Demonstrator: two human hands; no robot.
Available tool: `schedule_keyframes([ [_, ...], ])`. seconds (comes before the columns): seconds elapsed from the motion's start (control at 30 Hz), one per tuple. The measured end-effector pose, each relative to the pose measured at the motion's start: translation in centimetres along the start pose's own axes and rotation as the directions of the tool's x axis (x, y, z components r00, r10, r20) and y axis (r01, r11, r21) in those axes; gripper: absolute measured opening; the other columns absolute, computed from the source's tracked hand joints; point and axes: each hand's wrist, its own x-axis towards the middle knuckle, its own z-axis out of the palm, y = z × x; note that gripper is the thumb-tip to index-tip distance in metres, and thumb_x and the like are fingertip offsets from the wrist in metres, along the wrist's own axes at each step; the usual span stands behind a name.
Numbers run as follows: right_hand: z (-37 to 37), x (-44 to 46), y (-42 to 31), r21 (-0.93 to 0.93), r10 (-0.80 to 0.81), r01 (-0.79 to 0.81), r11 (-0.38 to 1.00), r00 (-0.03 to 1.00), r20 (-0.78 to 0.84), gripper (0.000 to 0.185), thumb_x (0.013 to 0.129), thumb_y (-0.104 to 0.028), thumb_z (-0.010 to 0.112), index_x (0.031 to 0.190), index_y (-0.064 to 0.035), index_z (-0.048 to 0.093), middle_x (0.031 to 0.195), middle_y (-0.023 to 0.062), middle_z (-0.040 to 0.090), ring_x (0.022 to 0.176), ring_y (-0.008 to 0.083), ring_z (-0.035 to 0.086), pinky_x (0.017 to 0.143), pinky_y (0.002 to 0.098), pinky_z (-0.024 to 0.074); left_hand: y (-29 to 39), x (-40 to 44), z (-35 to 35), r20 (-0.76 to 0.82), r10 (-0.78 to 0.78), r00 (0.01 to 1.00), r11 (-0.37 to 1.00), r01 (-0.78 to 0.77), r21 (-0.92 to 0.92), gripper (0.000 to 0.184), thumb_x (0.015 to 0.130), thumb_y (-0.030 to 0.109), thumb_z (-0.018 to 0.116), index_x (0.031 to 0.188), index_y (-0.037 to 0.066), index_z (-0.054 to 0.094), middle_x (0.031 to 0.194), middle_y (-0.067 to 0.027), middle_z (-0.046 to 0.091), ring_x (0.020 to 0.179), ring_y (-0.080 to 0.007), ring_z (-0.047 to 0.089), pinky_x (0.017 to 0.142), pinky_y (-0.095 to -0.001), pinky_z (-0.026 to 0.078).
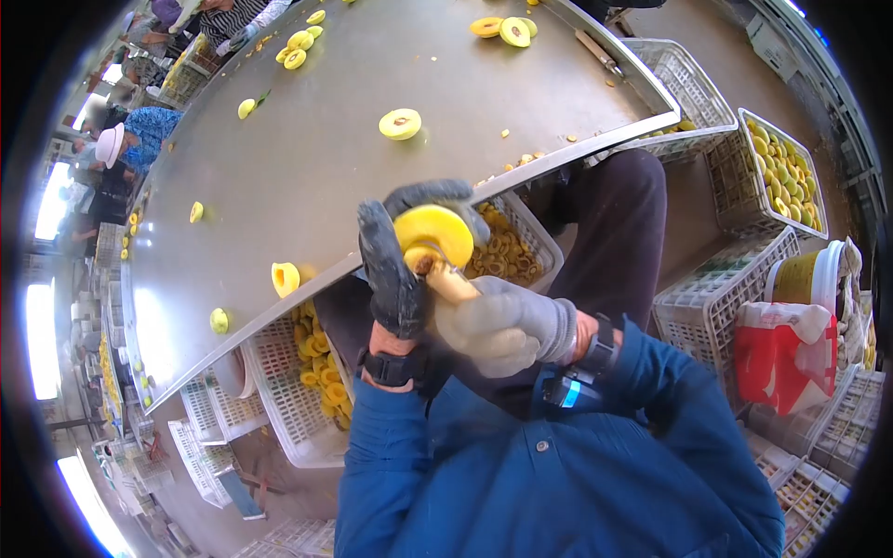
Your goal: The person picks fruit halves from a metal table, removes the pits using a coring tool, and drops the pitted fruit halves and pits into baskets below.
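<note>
Steel worktop (307,177) ahead; I see L hand (389,270) cupping peach half (443,229), prob. steadying it vs. wood-handled pitter (453,283) gripped in R hand (502,324).

My L glove (391,265) blk, R glove (502,325) lt grey, shirt (558,474) blue; fruit (442,231) yel, tool handle (454,284) tan; co-worker's top (249,16) b/w striped.

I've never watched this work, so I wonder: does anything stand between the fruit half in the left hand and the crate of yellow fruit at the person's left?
Apparently, the left leg lies between the fruit half and that crate. Nothing separates the left hand from the fruit half.
</note>
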Motion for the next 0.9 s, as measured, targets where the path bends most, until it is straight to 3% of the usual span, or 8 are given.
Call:
schedule_keyframes([
  [0.13,-1.2,0.0,0.2,0.019,-0.117,0.116,0.993,0.988,0.100,0.025,0.094,-0.026,0.057,0.091,-0.0012,0.057,0.056,-0.0042,0.046,0.040,0.0039,0.040,0.035,0.0194,0.0309,-0.8,0.4,-0.6,-0.278,0.029,0.960,0.981,0.025,0.190,0.064,0.102,0.054,0.030,0.115,-0.002,0.059,0.086,-0.0134,0.066,0.085,-0.0189,0.064,0.077,-0.0326,0.053],
  [0.2,-3.1,-0.8,-0.9,-0.442,-0.081,-0.022,0.897,0.974,-0.213,0.023,0.091,-0.027,0.059,0.090,-0.0037,0.058,0.057,0.0034,0.055,0.044,0.0155,0.053,0.043,0.0289,0.0428,-0.1,0.0,-2.2,-0.294,0.188,0.937,0.848,-0.003,0.531,0.054,0.104,0.045,0.032,0.115,-0.001,0.059,0.103,-0.0154,0.067,0.094,-0.0230,0.065,0.088,-0.0368,0.051],
  [0.23,-5.2,-0.8,-0.5,-0.925,-0.323,-0.187,0.332,0.899,-0.298,0.022,0.090,-0.027,0.060,0.091,-0.0043,0.058,0.061,0.0095,0.059,0.052,0.0248,0.058,0.050,0.0361,0.0465,-0.5,-0.5,-4.0,-0.236,0.330,0.914,0.675,-0.054,0.736,0.052,0.104,0.043,0.032,0.116,-0.001,0.059,0.107,-0.0155,0.066,0.097,-0.0237,0.064,0.089,-0.0372,0.050],
  [0.27,-6.9,-0.9,0.0,-0.824,-0.546,-0.420,-0.381,0.821,-0.166,0.022,0.088,-0.026,0.061,0.091,-0.0048,0.058,0.065,0.0156,0.063,0.059,0.0340,0.063,0.057,0.0433,0.0503,-0.7,-1.2,-5.7,-0.150,0.448,0.881,0.451,-0.078,0.889,0.050,0.105,0.040,0.032,0.116,-0.001,0.059,0.111,-0.0156,0.066,0.100,-0.0244,0.064,0.091,-0.0375,0.050],
  [0.33,-7.8,-2.1,-0.2,-0.796,-0.512,-0.503,-0.336,0.807,-0.294,0.023,0.086,-0.027,0.062,0.092,-0.0049,0.057,0.072,0.0194,0.064,0.069,0.0397,0.063,0.065,0.0478,0.0499,0.8,-4.1,-8.6,-0.335,0.412,0.847,0.428,0.145,0.892,0.046,0.104,0.034,0.032,0.117,-0.001,0.059,0.116,-0.0155,0.065,0.108,-0.0271,0.062,0.093,-0.0379,0.048],
  [0.4,-8.3,-2.8,-0.8,-0.771,-0.492,-0.551,-0.321,0.792,-0.362,0.025,0.085,-0.027,0.063,0.093,-0.0051,0.057,0.075,0.0206,0.065,0.073,0.0420,0.063,0.068,0.0498,0.0499,1.8,-7.8,-14.3,-0.102,0.579,0.809,0.016,0.114,0.993,0.044,0.104,0.034,0.035,0.118,0.001,0.060,0.117,-0.0161,0.065,0.109,-0.0314,0.062,0.093,-0.0393,0.048],
  [0.63,-9.7,-2.8,-0.8,-0.778,-0.495,-0.532,-0.333,0.801,-0.336,0.024,0.085,-0.030,0.065,0.090,-0.0078,0.056,0.068,0.0187,0.062,0.069,0.0399,0.063,0.063,0.0496,0.0491,7.0,-18.8,-27.4,-0.362,0.369,0.856,-0.588,0.517,0.622,0.033,0.097,0.025,0.052,0.120,0.001,0.058,0.115,-0.0210,0.064,0.104,-0.0406,0.060,0.093,-0.0478,0.045],
  [0.9,-8.1,-2.4,-1.4,-0.862,-0.437,-0.471,-0.187,0.826,-0.356,0.022,0.094,-0.032,0.056,0.093,-0.0107,0.057,0.065,0.0145,0.063,0.063,0.0355,0.064,0.057,0.0454,0.0504,1.7,6.8,-19.3,0.218,0.332,0.918,-0.325,-0.105,0.940,0.032,0.091,0.019,0.064,0.119,0.005,0.061,0.113,-0.0192,0.065,0.101,-0.0367,0.062,0.093,-0.0438,0.047],
])
